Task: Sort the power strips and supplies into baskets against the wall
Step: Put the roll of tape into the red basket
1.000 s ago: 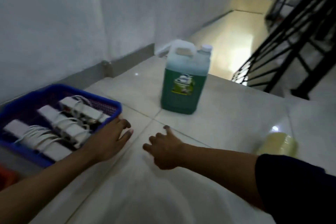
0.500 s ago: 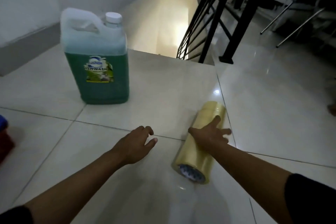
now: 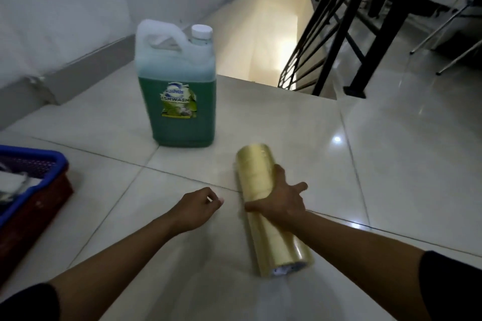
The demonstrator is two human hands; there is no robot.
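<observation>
A long sleeve of yellowish clear tape rolls (image 3: 260,177) lies on the tiled floor. My right hand (image 3: 280,202) wraps over its middle, fingers curled around it. My left hand (image 3: 197,207) hovers just left of the tape with fingers loosely curled and nothing in it. A blue basket (image 3: 34,156) sits at the left edge, stacked on a red basket (image 3: 36,212), with white power strips (image 3: 13,181) partly visible inside. A jug of green dishwash liquid (image 3: 180,91) stands upright beyond my hands.
A white wall with a grey skirting (image 3: 78,65) runs along the left. A stairwell opening drops away behind the jug, bordered by a black metal railing (image 3: 349,34). Chair legs (image 3: 448,34) show at the far right.
The view swung right from the blue basket to the tape. My right hand reached the tape sleeve and closed over it; my left hand left the basket and came near the tape.
</observation>
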